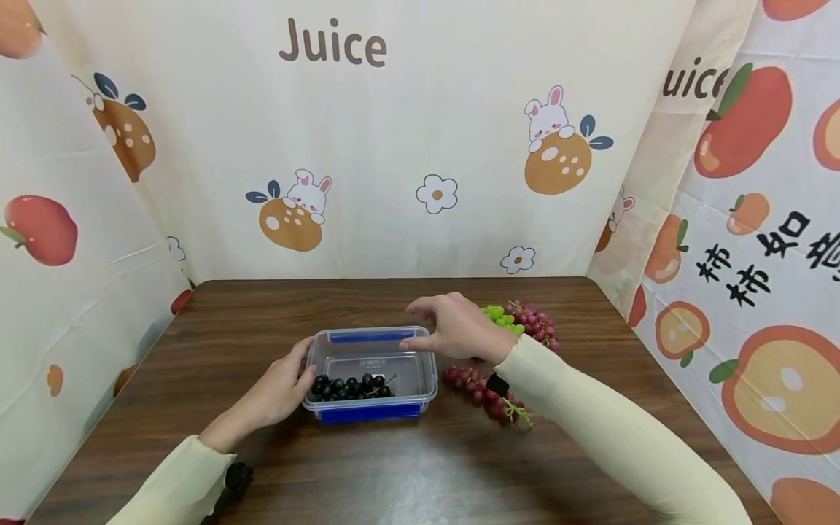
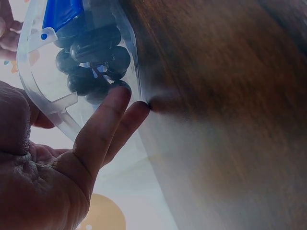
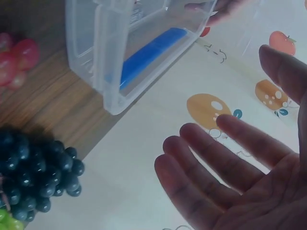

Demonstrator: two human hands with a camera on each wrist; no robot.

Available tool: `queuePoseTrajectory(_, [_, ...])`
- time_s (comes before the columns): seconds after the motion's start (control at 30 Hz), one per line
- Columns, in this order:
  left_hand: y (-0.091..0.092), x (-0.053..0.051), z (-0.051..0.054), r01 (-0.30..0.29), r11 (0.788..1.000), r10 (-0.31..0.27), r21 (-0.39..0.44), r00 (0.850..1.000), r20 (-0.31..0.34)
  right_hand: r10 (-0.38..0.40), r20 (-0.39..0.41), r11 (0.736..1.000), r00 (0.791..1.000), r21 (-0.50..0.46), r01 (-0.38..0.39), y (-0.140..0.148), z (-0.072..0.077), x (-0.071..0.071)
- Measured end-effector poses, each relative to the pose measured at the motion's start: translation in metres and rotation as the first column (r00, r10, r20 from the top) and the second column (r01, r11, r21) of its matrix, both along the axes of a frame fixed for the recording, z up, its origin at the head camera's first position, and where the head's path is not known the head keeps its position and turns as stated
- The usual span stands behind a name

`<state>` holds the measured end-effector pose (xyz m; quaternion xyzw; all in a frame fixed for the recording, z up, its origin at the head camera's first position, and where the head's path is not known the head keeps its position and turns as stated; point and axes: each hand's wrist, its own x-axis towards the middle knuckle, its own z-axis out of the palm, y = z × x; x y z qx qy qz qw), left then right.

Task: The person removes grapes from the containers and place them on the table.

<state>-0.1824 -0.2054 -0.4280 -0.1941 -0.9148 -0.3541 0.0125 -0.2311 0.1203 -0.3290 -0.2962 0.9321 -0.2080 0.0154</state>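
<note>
A clear plastic container [image 1: 429,383] with blue latches stands without a lid on the table. Black grapes [image 1: 351,389] lie inside it along the near side. My left hand [image 1: 278,386] touches the container's left wall, and its fingers [image 2: 103,127] lie fairly straight against the outside in the left wrist view. Above the container's right rim, my right hand [image 1: 462,328] holds nothing; the right wrist view shows its fingers [image 3: 211,167] spread and apart from the container. A bunch of red grapes [image 1: 482,388] lies just right of the container.
Behind the right hand lie green grapes [image 1: 502,317] and more red grapes [image 1: 534,324]. The right wrist view also shows a bunch of dark grapes [image 3: 36,167] there. A printed cloth [image 1: 394,240] hangs along the back and sides of the wooden table [image 1: 394,474].
</note>
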Motion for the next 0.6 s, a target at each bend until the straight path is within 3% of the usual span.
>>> queuePoseTrajectory(0.6, [0.000, -0.001, -0.001, -0.005, 1.000, 0.005, -0.010, 1.000, 0.009, 0.157, 0.132, 0.988, 0.979, -0.015, -0.157, -0.034, -0.002, -0.011])
